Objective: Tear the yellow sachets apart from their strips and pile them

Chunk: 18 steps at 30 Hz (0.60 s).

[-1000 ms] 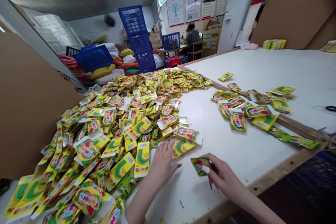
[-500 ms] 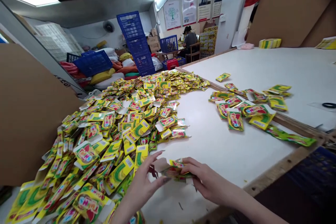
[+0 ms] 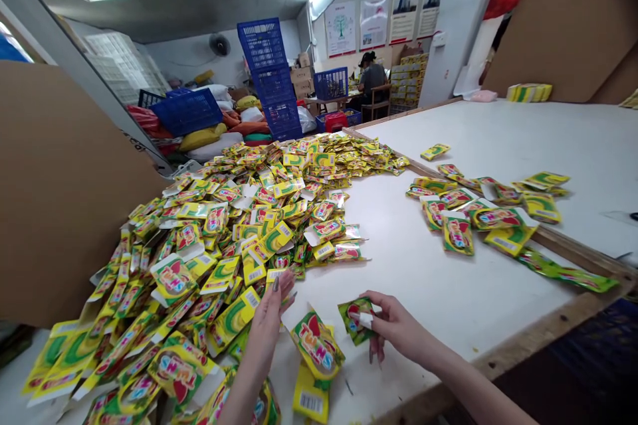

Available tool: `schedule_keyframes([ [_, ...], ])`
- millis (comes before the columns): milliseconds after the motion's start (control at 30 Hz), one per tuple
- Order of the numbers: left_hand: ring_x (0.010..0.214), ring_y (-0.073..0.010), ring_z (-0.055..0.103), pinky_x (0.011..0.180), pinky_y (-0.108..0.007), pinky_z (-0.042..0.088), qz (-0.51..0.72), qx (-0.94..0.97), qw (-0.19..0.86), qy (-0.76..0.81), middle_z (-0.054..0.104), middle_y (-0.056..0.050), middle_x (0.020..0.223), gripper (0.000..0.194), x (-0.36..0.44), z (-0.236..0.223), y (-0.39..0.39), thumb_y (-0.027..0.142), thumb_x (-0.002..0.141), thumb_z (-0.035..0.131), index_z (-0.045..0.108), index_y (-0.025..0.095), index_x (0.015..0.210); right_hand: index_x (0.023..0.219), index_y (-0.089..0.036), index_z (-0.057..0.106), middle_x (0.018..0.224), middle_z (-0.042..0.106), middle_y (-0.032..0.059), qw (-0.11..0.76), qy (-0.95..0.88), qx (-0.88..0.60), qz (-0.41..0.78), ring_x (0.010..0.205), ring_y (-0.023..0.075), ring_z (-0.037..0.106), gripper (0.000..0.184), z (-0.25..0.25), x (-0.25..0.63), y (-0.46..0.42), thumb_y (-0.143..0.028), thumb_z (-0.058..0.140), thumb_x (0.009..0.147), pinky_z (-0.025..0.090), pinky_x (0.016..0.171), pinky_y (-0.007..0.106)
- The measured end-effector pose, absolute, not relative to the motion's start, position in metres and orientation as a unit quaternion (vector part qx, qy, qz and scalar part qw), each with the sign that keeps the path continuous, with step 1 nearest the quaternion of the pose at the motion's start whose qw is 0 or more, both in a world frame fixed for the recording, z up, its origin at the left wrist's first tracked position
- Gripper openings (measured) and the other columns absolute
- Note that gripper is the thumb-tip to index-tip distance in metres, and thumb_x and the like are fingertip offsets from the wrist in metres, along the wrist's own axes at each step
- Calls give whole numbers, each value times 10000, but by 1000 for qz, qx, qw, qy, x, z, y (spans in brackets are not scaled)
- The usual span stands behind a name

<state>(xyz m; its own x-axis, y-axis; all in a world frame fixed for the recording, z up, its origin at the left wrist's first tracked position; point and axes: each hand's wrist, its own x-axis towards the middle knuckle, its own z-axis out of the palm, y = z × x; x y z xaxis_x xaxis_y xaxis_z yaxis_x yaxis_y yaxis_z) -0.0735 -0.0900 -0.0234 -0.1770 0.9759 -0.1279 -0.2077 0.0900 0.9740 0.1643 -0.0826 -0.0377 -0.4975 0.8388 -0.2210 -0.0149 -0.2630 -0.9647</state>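
My right hand (image 3: 396,329) pinches a small green sachet (image 3: 353,322) between thumb and fingers, just above the white table. My left hand (image 3: 270,305) has its fingers stretched out and nothing in it, at the right edge of the heap. Between the hands is a small yellow carton (image 3: 318,346) with colourful lettering and a white flap; whether it rests on the table or is still dropping, I cannot tell. Under it lies another yellow carton (image 3: 310,398), barcode side up. A big heap of the same cartons (image 3: 219,272) spreads beside my left arm, many with flaps up.
On the right, a smaller group of cartons (image 3: 468,216) and long green sachets (image 3: 568,272) lie across a wooden strip (image 3: 573,249) on the white table (image 3: 399,246). Cardboard (image 3: 64,199) walls the left side. Stacked blue crates (image 3: 272,80) and a seated person (image 3: 373,80) are farther back.
The carton that was between both hands is now out of them, lying lettered side up. My right hand has moved slightly right with the green sachet; my left hand has lifted away.
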Motion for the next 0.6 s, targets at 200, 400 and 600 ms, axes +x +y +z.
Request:
schedule_keyframes([
  [200,1273,-268,348,1023,-401,341,555,349,533,535,354,-119,1402,591,-50,-49,-108,475,708,608,456,219,1218,817,-157,488,571,580,-39,192,-480,-382,766,371,65,530,298,-41,161,-102,-409,612,720,453,360,162],
  [400,1273,-266,349,1018,-414,349,601,330,522,507,357,-110,1399,507,-32,-39,-102,477,753,547,472,227,1188,842,-146,510,580,584,-31,181,-477,-368,778,358,49,505,328,-36,144,-104,-412,631,693,387,315,119],
  [600,1307,-288,271,1054,-374,287,600,379,502,495,344,-84,1417,782,-31,-28,-111,427,536,754,458,230,1233,827,-135,491,586,575,-19,274,-467,-320,778,377,68,535,387,-8,145,-103,-476,627,702,450,357,164],
])
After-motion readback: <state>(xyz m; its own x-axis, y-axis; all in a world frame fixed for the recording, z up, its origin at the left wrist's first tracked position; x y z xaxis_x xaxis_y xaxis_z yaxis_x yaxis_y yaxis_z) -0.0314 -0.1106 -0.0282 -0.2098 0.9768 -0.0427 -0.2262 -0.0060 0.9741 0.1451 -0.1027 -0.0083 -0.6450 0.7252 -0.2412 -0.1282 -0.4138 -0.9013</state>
